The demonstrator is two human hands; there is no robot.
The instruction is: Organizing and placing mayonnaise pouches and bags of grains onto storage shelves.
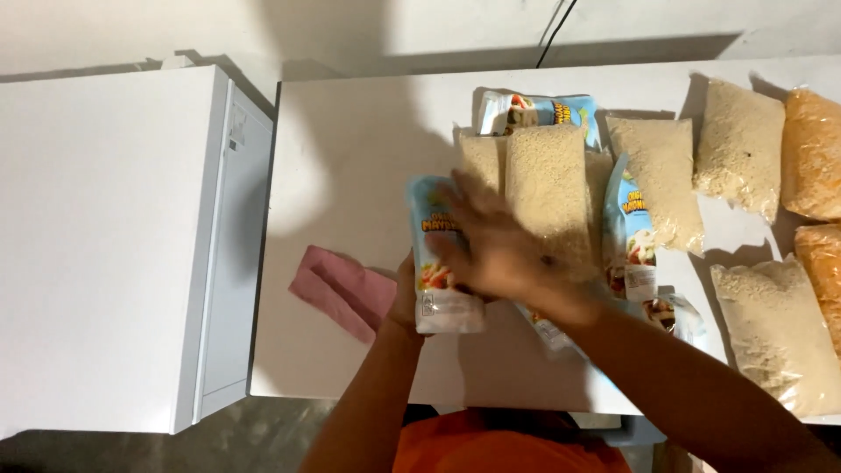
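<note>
- The left hand (405, 293) has its grip clamped on a light-blue sauce pouch (438, 263), holding it upright by its lower left edge, just above the near part of the white tabletop (350, 158).
- The right hand (491, 245) lies spread across the front of that pouch, fingers apart, pressing flat on it rather than closed around anything; it is blurred.
- Just beyond the right hand, clear bags of pale crumbs (547, 188) stand with another sauce pouch (534, 112) behind them.
- To the right of both hands lies another pouch (632, 236), then more crumb bags (740, 144) and orange-filled bags (813, 153).
- To the left of the left hand lies a pink cloth (337, 289); further left is a white cabinet (105, 236).
- My reading: the pouch is being steadied or smoothed between both hands; moving it on would call for a firm hold at its base so that it stays upright.
</note>
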